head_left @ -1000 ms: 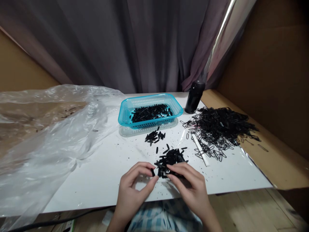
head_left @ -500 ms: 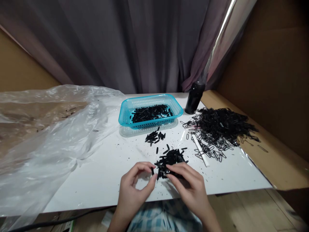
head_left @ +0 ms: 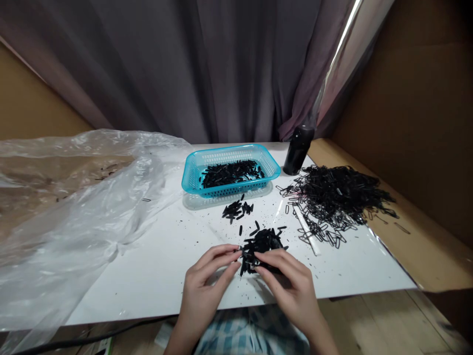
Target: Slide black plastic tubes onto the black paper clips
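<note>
A pile of small black strips (head_left: pixel 266 240) lies on the white tabletop in front of me, with both hands at its near edge. My left hand (head_left: pixel 209 273) is at the pile's left side, thumb and fingers curved toward each other in a loose pinch. A dark bit shows at its fingertips, too small to name. On the right side, my right hand (head_left: pixel 290 276) has its thumb and index finger drawn together over the strips. Something small and dark with a pale glint sits at those tips; its kind is unclear.
Behind a smaller heap of strips (head_left: pixel 236 210) stands a blue plastic basket (head_left: pixel 189 185) holding more strips. To the right are a heap of black wire loops (head_left: pixel 340 192), a white stick (head_left: pixel 307 229) and a dark bag-topped cylinder (head_left: pixel 297 153). Clear plastic sheeting (head_left: pixel 92 231) covers the left.
My left hand's fingers have moved slightly right, closer to the pile. The black strip earlier visible between its finger and thumb no longer shows there. My right hand has hardly moved.
</note>
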Tool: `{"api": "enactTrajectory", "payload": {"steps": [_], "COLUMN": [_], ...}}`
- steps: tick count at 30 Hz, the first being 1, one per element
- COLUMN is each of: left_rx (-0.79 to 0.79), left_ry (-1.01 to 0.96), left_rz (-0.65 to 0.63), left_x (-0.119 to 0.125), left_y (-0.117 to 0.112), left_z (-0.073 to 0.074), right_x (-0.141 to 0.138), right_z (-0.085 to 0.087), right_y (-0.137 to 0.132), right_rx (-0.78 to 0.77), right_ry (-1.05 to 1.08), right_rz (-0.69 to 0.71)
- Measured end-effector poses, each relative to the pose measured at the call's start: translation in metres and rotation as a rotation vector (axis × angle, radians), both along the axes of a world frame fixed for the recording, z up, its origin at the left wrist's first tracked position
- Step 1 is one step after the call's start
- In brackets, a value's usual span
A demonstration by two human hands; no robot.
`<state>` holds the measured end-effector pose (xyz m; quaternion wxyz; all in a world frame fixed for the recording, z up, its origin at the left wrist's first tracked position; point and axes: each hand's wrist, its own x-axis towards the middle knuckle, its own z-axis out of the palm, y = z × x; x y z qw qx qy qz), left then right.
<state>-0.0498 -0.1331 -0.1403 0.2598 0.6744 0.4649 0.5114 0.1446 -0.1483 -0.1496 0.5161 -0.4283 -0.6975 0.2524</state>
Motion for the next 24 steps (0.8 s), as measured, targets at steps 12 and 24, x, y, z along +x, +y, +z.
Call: {"api": "enactTrajectory", "payload": {"steps": [12,24], "left_rx": [-0.178,-0.113], "left_ry": [-0.203,-0.074], "left_rz": [0.035,0.036], "left_x": [0.0020,-0.0005], "left_y": [-0.0070,-0.0034], "left_z": [-0.0088,-0.0068], "right_x": [-0.0009,-0.0007], "right_z": [-0.0004,0.0011], "right_y": [0.0012,0.0003], "right_rx": [0.037,0.041], "right_ry": [-0.013,-0.005], "right_rz": [0.008,0.004]}}
